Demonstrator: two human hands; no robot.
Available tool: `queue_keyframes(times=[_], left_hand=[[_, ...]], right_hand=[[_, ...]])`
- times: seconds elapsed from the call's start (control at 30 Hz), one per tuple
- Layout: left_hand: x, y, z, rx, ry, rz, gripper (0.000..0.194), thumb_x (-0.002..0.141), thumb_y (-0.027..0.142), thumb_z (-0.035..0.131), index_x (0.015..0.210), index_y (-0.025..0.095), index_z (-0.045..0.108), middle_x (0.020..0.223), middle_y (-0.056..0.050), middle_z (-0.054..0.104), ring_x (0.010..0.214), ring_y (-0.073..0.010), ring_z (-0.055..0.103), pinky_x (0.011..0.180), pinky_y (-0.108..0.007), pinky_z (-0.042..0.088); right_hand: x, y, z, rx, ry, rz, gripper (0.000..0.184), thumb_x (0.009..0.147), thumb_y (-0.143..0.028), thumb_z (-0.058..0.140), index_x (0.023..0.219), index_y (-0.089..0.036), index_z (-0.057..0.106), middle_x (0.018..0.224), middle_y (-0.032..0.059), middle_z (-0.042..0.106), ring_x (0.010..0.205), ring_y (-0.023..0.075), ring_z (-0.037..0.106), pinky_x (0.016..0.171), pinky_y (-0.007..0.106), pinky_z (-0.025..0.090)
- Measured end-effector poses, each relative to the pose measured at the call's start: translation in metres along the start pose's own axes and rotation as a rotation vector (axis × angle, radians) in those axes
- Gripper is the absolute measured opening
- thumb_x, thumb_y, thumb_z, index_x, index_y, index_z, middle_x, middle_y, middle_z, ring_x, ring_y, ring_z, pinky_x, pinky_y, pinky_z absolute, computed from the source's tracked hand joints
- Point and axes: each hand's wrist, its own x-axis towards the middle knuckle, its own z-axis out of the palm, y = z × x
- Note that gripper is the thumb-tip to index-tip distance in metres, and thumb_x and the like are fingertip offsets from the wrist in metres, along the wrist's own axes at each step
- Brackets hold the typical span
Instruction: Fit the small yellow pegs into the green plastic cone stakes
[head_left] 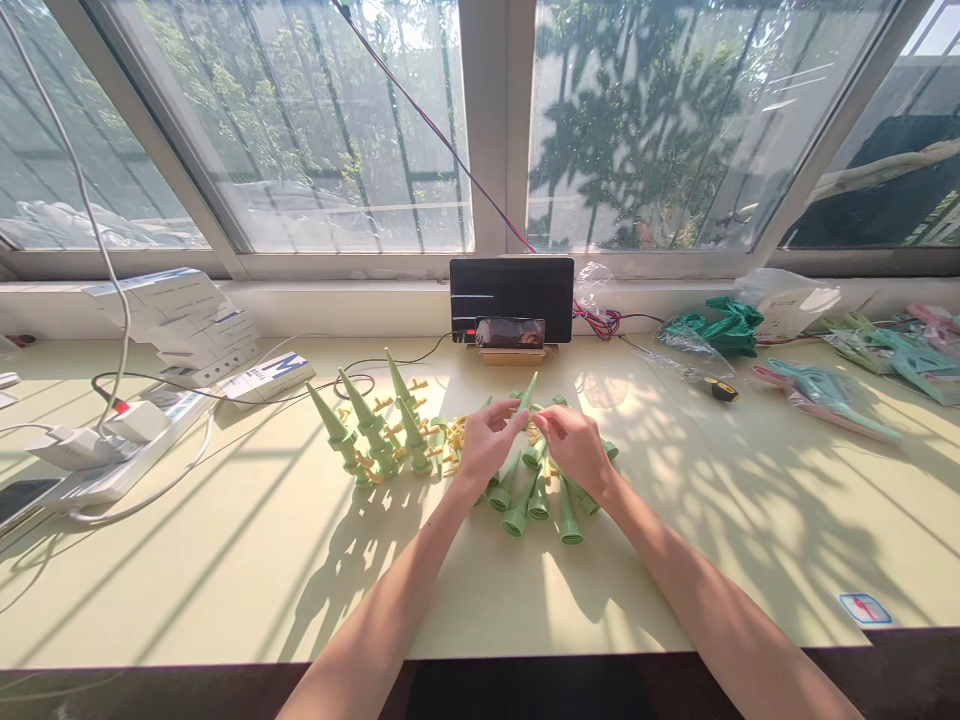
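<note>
My left hand [489, 440] is closed around a pale green plastic cone spike [532, 388], its point up and tilted slightly right. Close beside it, my right hand [573, 442] pinches at the spike's lower part; whatever is between its fingertips is too small to make out. Beneath and in front of both hands lies a pile of green cones [514, 520], several with their open ends towards me. Small yellow pieces [453, 440] are heaped by my left hand. Further left, several green spikes with yellow side pieces [379, 440] stand upright in a group.
A dark tablet [511, 285] and a phone [510, 333] on a stand are at the back. White boxes [180, 320] and a power strip [142, 450] with cables occupy the left. Plastic-wrapped pieces [825, 395], a green bag [716, 325] and a yellow-black tool [721, 389] lie right.
</note>
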Motion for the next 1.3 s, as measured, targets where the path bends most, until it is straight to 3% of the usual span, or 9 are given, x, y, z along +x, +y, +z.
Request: queue_keyframes(times=[0.3,0.53,0.77,0.97,1.17,1.3], left_hand=[[0.000,-0.004,0.001,0.027,-0.095,0.036,0.036,0.083,0.042,0.073,0.111,0.020,0.076,0.114,-0.013,0.075,0.086,-0.0203,0.070,0.068,-0.030,0.055],[-0.003,0.000,0.002,0.037,-0.122,0.043,0.034,0.082,0.039,0.074,0.111,0.021,0.076,0.118,-0.012,0.074,0.096,-0.0240,0.071,0.070,-0.031,0.057],[-0.003,0.001,0.002,0.032,-0.132,0.045,0.035,0.081,0.038,0.074,0.112,0.022,0.077,0.116,-0.011,0.075,0.077,-0.0184,0.069,0.060,-0.028,0.055],[-0.004,0.002,0.003,0.031,-0.150,0.055,0.036,0.081,0.039,0.073,0.113,0.022,0.076,0.114,-0.010,0.075,0.066,-0.0145,0.065,0.055,-0.027,0.051],[-0.001,0.003,0.001,0.032,-0.122,0.016,0.038,0.080,0.041,0.073,0.113,0.020,0.076,0.109,-0.012,0.075,0.060,-0.0118,0.061,0.050,-0.024,0.045],[0.002,0.004,-0.001,-0.069,-0.068,-0.086,0.043,0.077,0.046,0.076,0.110,0.017,0.076,0.090,-0.008,0.074,0.047,-0.0064,0.046,0.046,-0.024,0.038]], right_hand=[[0.000,-0.009,-0.005,0.136,-0.009,0.179,0.043,0.099,-0.048,0.047,0.064,-0.022,0.053,0.049,-0.0013,0.053,0.047,0.0137,0.048,0.055,0.027,0.039],[0.004,-0.009,-0.005,0.246,-0.021,0.366,0.049,0.095,-0.054,0.052,0.055,-0.024,0.052,0.040,0.0003,0.049,0.038,0.0154,0.047,0.044,0.028,0.037],[0.006,-0.007,-0.006,0.551,-0.064,0.513,0.048,0.087,-0.058,0.060,0.055,-0.025,0.049,0.035,-0.0042,0.040,0.027,0.0103,0.033,0.031,0.027,0.021],[0.007,-0.004,-0.007,0.727,-0.120,0.627,0.043,0.081,-0.056,0.067,0.058,-0.023,0.052,0.045,-0.0046,0.044,0.031,0.0075,0.029,0.027,0.025,0.022],[0.006,-0.004,-0.001,0.671,-0.088,0.559,0.050,0.085,-0.062,0.063,0.056,-0.022,0.051,0.041,-0.0031,0.046,0.028,0.0090,0.035,0.029,0.026,0.027],[0.005,-0.007,-0.002,0.473,-0.034,0.434,0.046,0.087,-0.066,0.060,0.073,-0.022,0.062,0.061,0.0039,0.066,0.037,0.0129,0.050,0.036,0.028,0.040]])
